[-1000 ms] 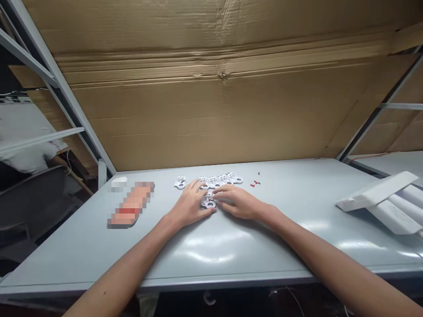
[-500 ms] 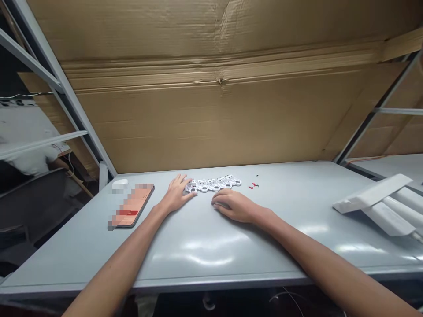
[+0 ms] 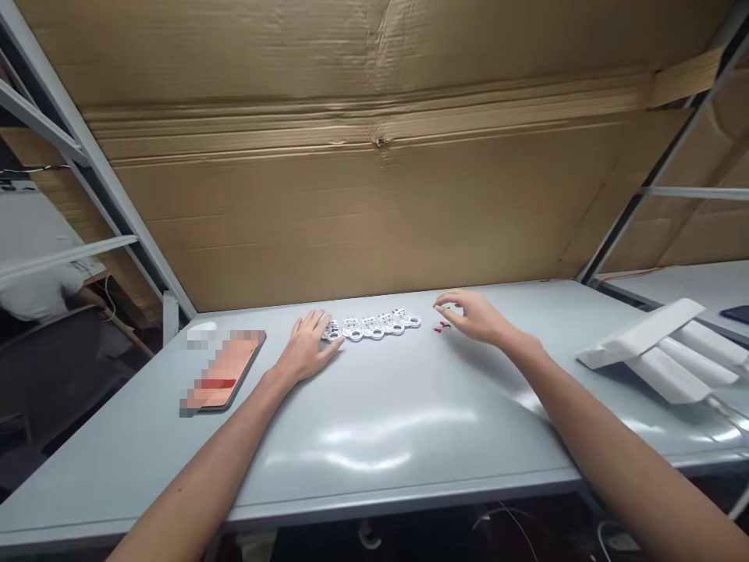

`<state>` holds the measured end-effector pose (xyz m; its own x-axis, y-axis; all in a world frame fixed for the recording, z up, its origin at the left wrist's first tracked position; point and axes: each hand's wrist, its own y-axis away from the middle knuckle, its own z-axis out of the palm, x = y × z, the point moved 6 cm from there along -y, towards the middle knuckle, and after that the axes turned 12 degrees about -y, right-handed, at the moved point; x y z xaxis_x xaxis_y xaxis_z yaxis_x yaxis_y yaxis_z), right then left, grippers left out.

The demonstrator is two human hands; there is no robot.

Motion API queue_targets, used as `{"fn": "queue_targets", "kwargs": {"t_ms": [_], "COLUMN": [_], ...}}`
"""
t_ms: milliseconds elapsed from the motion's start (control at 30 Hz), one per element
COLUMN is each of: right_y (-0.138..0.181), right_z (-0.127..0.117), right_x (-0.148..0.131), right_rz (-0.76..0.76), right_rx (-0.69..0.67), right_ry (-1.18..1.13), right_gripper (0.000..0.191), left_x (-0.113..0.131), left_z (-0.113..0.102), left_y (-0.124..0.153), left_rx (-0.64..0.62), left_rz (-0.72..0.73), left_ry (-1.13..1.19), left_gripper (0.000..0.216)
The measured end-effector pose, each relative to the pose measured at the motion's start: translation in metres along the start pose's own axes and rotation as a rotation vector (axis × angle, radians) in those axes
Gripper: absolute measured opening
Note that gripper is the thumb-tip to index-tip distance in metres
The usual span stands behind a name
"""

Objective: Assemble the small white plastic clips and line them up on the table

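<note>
Right hand (image 3: pixel 477 316) has shifted to the red pieces (image 3: pixel 438 329), fingers parted, left hand (image 3: pixel 303 347) spread at the white parts (image 3: pixel 368 321).

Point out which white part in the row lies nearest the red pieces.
The rightmost white part, at the row's right end, is nearest the red pieces; the other four lie farther left.

There are five white ringed parts (image 3: pixel 369 322), at least two tiny red bits (image 3: pixel 437 330), one left hand (image 3: pixel 304 346), one right hand (image 3: pixel 473 317), one orange-screened phone (image 3: pixel 225 371), one small white object (image 3: pixel 203 328) and one white panelled object (image 3: pixel 647 336).
</note>
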<state>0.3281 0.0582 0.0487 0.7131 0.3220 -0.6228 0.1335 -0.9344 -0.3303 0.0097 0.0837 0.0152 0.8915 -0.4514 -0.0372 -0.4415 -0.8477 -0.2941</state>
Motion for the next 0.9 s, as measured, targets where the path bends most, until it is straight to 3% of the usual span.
{"fn": "queue_targets", "kwargs": {"t_ms": [133,267,567,667,900], "right_y": [-0.001,-0.004,-0.002,-0.002,-0.001], "right_z": [0.01,0.02,0.027,0.023,0.016], "right_x": [0.027,0.027,0.012,0.014,0.003], "right_rz": [0.095,0.062,0.014,0.033,0.182], "right_rx": [-0.147,-0.176,-0.17,-0.113,-0.074], "right_ry": [0.125,0.14,0.071,0.016,-0.392], "right_gripper": [0.021,0.018,0.014,0.012,0.027], "left_x": [0.032,0.053,0.069,0.071,0.064], "left_z": [-0.011,-0.016,-0.036,-0.039,-0.037], "left_y": [0.01,0.019,0.027,0.027,0.024], "left_rx": [-0.029,-0.097,0.03,0.104,0.21], "left_rz": [0.186,0.291,0.407,0.417,0.387], "left_ry": [0.021,0.019,0.1,0.124,0.121], "left_gripper": [0.061,0.056,0.032,0.027,0.024]}}
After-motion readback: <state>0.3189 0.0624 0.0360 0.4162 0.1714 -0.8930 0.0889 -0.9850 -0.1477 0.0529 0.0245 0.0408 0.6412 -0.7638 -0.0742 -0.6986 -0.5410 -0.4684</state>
